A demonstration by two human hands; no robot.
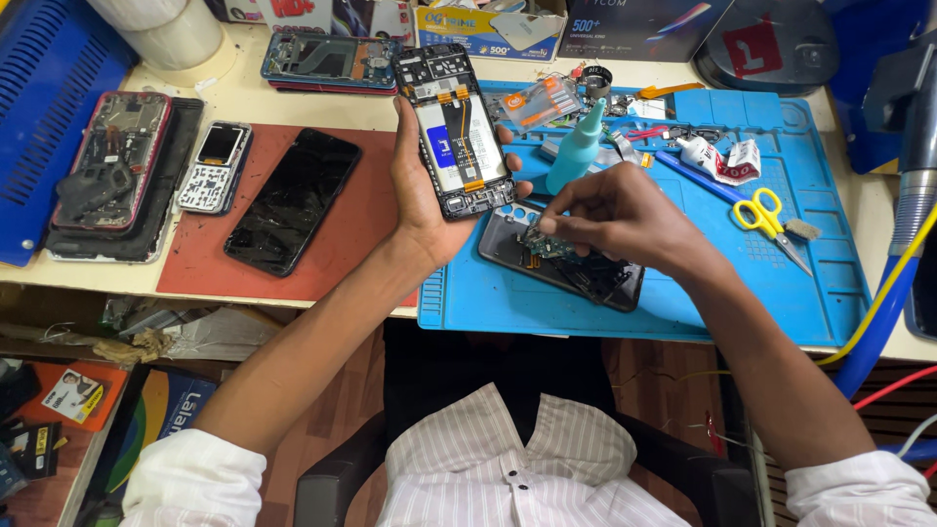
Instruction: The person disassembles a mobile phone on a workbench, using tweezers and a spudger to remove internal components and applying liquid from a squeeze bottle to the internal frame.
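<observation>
My left hand (422, 200) holds an opened phone (456, 130) upright above the bench, its inner frame, white battery area and orange flex cables facing me. My right hand (610, 213) hovers over a dark phone back cover (595, 278) lying on the blue work mat (781, 283). Its fingertips pinch a small green circuit board (547, 244) just above that cover. A teal squeeze bottle (578, 148) stands right behind my right hand.
A black phone (291, 200) lies screen-up on a red mat (200, 263), with other dismantled phones (119, 161) to its left and one (327, 60) at the back. Yellow-handled scissors (766, 217), a blue tool, boxes and a tape roll (171, 34) surround the mats. Cables hang at the right.
</observation>
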